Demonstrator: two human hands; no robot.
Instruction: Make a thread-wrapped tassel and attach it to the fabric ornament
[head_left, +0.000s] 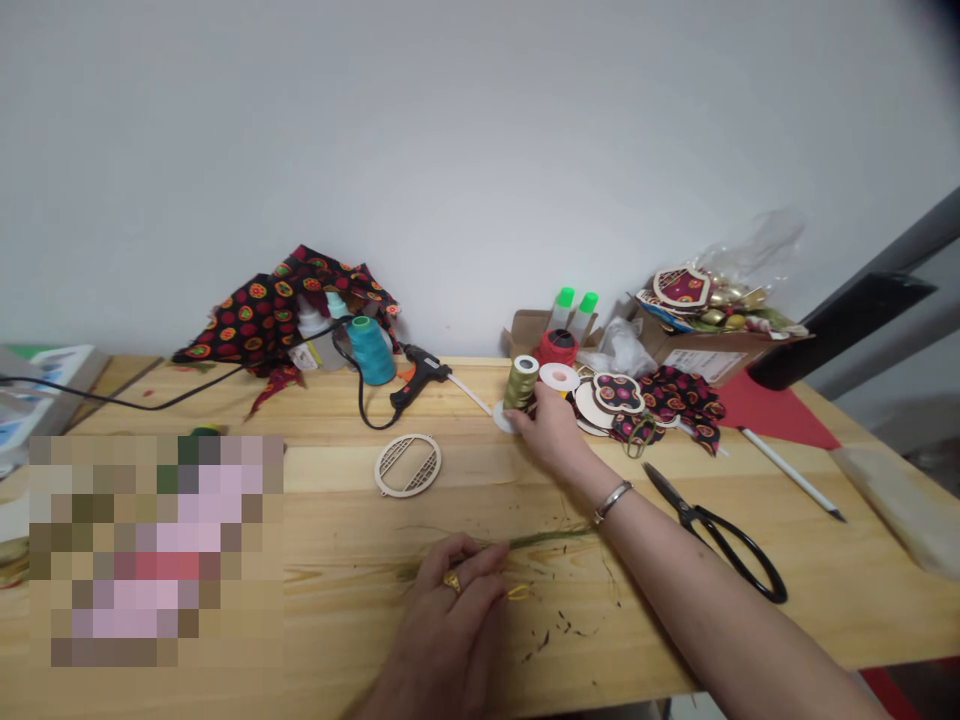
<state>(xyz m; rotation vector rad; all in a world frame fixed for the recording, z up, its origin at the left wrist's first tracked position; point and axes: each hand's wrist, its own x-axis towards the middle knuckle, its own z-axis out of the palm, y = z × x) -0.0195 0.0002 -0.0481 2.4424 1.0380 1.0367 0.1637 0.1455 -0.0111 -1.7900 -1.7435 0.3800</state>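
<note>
My left hand (454,615), with a ring on one finger, lies low on the table, its fingers curled over a thin bundle of dry green stems (551,537). A small yellow loop (519,593) shows beside its fingertips. Further back, my right hand (553,428) is closed around the lower part of an olive-gold spool (520,385) standing upright; some of its fingers are hidden. Just behind that hand are a white-faced roll (559,377) and a ball of red cord (558,347). An oval wooden lattice frame (409,465) lies flat to the left.
Black-handled scissors (716,535) lie right of my right forearm, with a white pencil (793,475) beyond. Behind are a glue gun (421,380), a teal thread cone (372,352), patterned fabric (262,315) and a filled cardboard box (705,355). A blurred patch covers the left front.
</note>
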